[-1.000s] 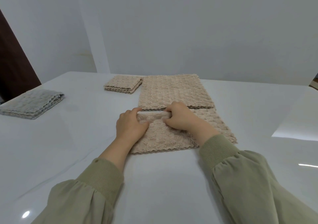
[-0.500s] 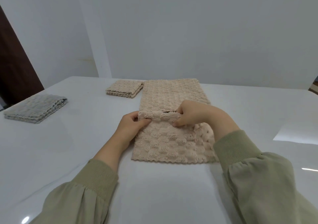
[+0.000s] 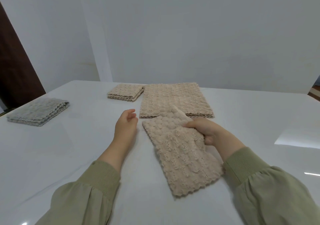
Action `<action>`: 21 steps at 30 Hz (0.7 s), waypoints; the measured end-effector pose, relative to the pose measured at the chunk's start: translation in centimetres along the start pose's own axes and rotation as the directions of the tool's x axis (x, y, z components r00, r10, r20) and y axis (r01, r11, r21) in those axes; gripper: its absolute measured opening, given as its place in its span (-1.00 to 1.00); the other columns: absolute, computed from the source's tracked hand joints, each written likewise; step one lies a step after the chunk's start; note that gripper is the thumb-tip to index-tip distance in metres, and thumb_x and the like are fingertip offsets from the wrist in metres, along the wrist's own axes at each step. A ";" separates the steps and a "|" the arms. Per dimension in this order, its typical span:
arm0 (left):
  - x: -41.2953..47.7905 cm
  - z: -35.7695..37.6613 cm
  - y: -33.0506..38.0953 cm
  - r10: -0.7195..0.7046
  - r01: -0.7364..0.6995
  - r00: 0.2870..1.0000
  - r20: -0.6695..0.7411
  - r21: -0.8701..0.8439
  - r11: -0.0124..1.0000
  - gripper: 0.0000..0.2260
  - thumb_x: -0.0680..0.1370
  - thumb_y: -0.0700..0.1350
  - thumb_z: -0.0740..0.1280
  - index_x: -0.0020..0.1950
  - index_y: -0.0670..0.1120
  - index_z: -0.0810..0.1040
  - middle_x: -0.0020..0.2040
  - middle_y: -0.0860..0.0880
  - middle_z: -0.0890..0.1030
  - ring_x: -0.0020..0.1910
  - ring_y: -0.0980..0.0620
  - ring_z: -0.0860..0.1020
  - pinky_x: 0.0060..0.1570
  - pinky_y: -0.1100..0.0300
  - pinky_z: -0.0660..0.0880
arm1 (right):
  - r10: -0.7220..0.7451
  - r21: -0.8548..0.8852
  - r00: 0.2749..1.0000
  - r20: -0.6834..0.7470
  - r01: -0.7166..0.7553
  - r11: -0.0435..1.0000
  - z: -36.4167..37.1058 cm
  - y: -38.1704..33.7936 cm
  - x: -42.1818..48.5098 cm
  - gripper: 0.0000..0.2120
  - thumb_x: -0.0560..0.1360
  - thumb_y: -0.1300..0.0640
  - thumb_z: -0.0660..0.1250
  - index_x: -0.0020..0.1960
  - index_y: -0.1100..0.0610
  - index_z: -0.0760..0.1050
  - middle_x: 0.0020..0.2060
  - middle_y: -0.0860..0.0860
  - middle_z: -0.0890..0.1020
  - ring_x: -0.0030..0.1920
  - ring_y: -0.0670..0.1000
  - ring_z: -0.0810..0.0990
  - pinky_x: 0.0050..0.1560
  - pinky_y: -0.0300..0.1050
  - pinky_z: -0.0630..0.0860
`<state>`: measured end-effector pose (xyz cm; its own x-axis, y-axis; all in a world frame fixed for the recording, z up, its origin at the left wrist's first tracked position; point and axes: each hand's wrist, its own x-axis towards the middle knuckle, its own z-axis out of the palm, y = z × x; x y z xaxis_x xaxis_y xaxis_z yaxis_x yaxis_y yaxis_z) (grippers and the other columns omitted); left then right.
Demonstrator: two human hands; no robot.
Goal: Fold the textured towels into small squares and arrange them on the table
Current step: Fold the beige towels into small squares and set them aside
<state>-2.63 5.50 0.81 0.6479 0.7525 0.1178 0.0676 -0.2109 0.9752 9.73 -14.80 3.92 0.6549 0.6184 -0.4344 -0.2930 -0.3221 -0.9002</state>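
A beige textured towel (image 3: 180, 157), folded into a long strip, lies slanted on the white table (image 3: 69, 155) in front of me. My right hand (image 3: 207, 133) grips its far right edge, and a corner sticks up past the fingers. To the left of the towel my left hand (image 3: 125, 128) hovers with fingers apart, holding nothing. Behind lies a stack of unfolded beige towels (image 3: 174, 102). A small folded beige square (image 3: 125, 95) sits to its left.
A folded grey towel pile (image 3: 39, 111) rests near the table's left edge. A white wall rises behind the table. A dark door panel (image 3: 15, 69) stands at the far left. Bright reflections mark the table at the right.
My left hand has let go of the towel and moved left. My right hand has swung the folded towel so it lies slanted, its near end closer to me.
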 end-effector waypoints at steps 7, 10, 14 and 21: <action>-1.7 0.7 0.1 0.179 -0.298 0.945 0.273 0.500 0.813 -0.56 0.58 0.02 0.23 0.43 -0.08 0.31 0.31 -0.08 0.48 0.29 -0.04 0.43 0.23 0.08 0.37 | -0.226 0.061 0.967 0.118 0.220 0.974 -0.1 0.8 -0.6 -0.73 0.51 0.41 0.22 0.13 0.18 0.53 0.00 0.21 0.66 -0.08 0.15 0.67 -0.08 0.00 0.63; -2.0 0.6 0.5 0.087 -0.211 0.955 0.283 0.444 0.871 -0.38 0.55 0.15 0.24 0.52 -0.05 0.12 0.39 -0.04 0.41 0.37 -0.02 0.37 0.29 0.07 0.30 | -0.315 0.223 0.934 0.170 0.275 0.935 -0.3 0.9 -0.7 -0.67 0.47 0.48 0.21 0.13 0.17 0.49 -0.11 0.16 0.67 -0.21 0.08 0.68 -0.20 -0.07 0.64; -2.1 0.4 1.3 -0.031 -0.039 0.945 0.325 0.208 0.977 -0.32 0.52 0.15 0.28 0.54 -0.02 0.07 0.27 0.01 0.53 0.23 0.10 0.44 0.19 0.21 0.27 | -0.364 0.333 0.909 0.205 0.285 0.899 -0.4 1.2 -0.1 -0.54 0.29 0.38 0.31 0.18 0.17 0.47 -0.10 0.18 0.67 -0.21 0.09 0.68 -0.16 -0.03 0.62; -2.3 0.7 1.9 -0.237 0.481 0.824 0.514 -0.415 0.772 -0.32 0.47 -0.29 0.36 0.52 -0.10 0.12 0.01 -0.13 0.64 -0.28 0.02 0.64 -0.30 0.17 0.58 | -0.420 0.397 0.888 0.189 0.321 0.859 -0.5 1.3 -0.2 -0.55 0.27 0.41 0.30 0.15 0.19 0.47 -0.11 0.16 0.68 -0.22 0.08 0.69 -0.17 -0.02 0.62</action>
<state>-3.43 2.92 2.29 0.9082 0.3496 -0.2302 0.0488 0.4578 0.8877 9.56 -15.74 2.90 0.5727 0.8197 -0.0137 -0.3182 0.2069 -0.9252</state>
